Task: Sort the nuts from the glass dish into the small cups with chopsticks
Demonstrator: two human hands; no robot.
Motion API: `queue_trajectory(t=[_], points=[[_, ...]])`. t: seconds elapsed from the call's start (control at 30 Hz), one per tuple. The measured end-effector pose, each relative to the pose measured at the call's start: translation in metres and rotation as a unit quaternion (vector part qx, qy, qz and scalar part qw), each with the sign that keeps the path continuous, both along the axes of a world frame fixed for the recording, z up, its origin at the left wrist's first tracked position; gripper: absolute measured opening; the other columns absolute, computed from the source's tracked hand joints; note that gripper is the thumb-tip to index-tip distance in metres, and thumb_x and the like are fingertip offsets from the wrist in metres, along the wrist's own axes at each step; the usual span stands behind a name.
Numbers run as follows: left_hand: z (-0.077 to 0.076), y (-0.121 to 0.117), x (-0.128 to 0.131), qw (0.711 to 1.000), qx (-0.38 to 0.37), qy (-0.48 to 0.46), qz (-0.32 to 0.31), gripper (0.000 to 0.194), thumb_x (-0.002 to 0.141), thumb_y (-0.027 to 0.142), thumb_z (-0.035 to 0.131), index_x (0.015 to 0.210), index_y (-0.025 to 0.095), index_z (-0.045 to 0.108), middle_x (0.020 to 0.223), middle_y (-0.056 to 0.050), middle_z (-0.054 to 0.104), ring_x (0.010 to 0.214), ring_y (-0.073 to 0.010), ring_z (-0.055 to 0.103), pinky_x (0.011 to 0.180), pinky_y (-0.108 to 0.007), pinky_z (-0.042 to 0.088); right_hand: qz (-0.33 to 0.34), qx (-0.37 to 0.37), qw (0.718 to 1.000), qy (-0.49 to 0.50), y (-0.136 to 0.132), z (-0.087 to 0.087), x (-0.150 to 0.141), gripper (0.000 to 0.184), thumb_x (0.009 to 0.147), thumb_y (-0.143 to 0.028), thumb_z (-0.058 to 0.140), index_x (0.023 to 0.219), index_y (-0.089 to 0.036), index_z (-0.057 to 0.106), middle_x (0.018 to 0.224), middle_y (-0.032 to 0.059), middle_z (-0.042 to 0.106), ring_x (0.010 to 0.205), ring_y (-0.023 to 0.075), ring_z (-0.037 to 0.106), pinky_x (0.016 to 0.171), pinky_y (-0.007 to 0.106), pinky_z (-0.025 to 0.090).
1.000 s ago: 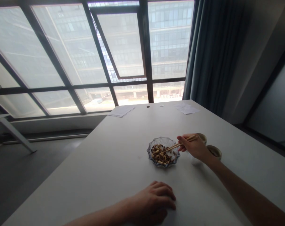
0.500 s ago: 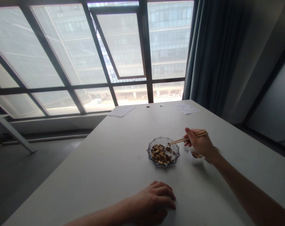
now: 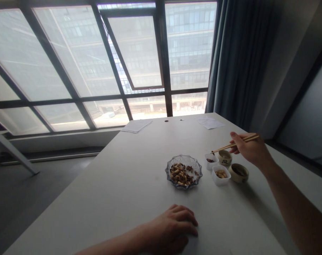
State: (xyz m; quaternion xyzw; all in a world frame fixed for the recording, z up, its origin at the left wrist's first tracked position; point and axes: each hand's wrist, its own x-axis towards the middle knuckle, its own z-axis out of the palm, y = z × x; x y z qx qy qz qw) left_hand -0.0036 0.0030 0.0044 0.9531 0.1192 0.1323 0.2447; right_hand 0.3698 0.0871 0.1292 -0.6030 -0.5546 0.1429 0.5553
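My right hand (image 3: 249,148) is closed around a pair of wooden chopsticks (image 3: 224,147). Their tips, with a small dark piece at them, are over a small white cup (image 3: 212,166) that has dark reddish bits inside. In front of it, a second white cup (image 3: 220,180) contains pale brown pieces. Left of both cups is a scalloped glass bowl (image 3: 170,179) of mixed nuts or seeds and dark bits, too small to name surely. My left hand (image 3: 178,225) rests on the table, fingers loosely bent and apart, holding nothing.
Two round beige ceramic cups (image 3: 239,179) stand right of the white cups; the rear one carries a dark character. Paper sheets (image 3: 136,126) lie at the far left of the white table (image 3: 118,191), more papers (image 3: 210,123) at the far right. Windows and a curtain (image 3: 235,71) are beyond.
My right hand has moved right with the chopsticks, from above the glass bowl to above the rear white cup. The small cups now show uncovered. My left hand has stayed still.
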Motion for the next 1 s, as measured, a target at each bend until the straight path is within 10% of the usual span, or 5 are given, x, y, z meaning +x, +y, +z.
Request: queue_trajectory(t=[0.33, 0.67, 1.0], points=[[0.001, 0.000, 0.001, 1.000, 0.002, 0.013, -0.002, 0.037, 0.094, 0.015, 0.065, 0.129, 0.027, 0.063, 0.137, -0.007, 0.069, 0.136, -0.0263, 0.060, 0.121, -0.042, 0.042, 0.036, -0.013, 0.999, 0.019, -0.002, 0.001, -0.008, 0.045, 0.088, -0.062, 0.079, 0.072, -0.020, 0.076, 0.065, 0.0092, 0.078, 0.055, 0.0270, 0.078, 0.049, 0.030, 0.064], [-0.001, 0.000, 0.000, 1.000, 0.003, -0.002, 0.002, 0.038, 0.093, 0.015, 0.065, 0.129, 0.027, 0.063, 0.137, -0.007, 0.069, 0.135, -0.0264, 0.060, 0.120, -0.042, 0.043, 0.240, -0.073, 0.968, -0.031, -0.004, -0.025, -0.059, 0.051, 0.092, -0.065, 0.074, 0.073, -0.019, 0.074, 0.063, 0.0068, 0.075, 0.057, 0.0198, 0.072, 0.053, 0.026, 0.054], [-0.003, 0.000, 0.001, 1.000, 0.003, -0.004, 0.000, 0.037, 0.094, 0.017, 0.066, 0.130, 0.028, 0.063, 0.137, -0.006, 0.069, 0.136, -0.0253, 0.060, 0.121, -0.041, 0.042, 0.240, -0.089, 0.963, -0.090, 0.003, -0.049, -0.065, 0.051, 0.097, -0.063, 0.067, 0.070, -0.020, 0.069, 0.060, 0.0059, 0.074, 0.056, 0.0204, 0.071, 0.053, 0.028, 0.051]])
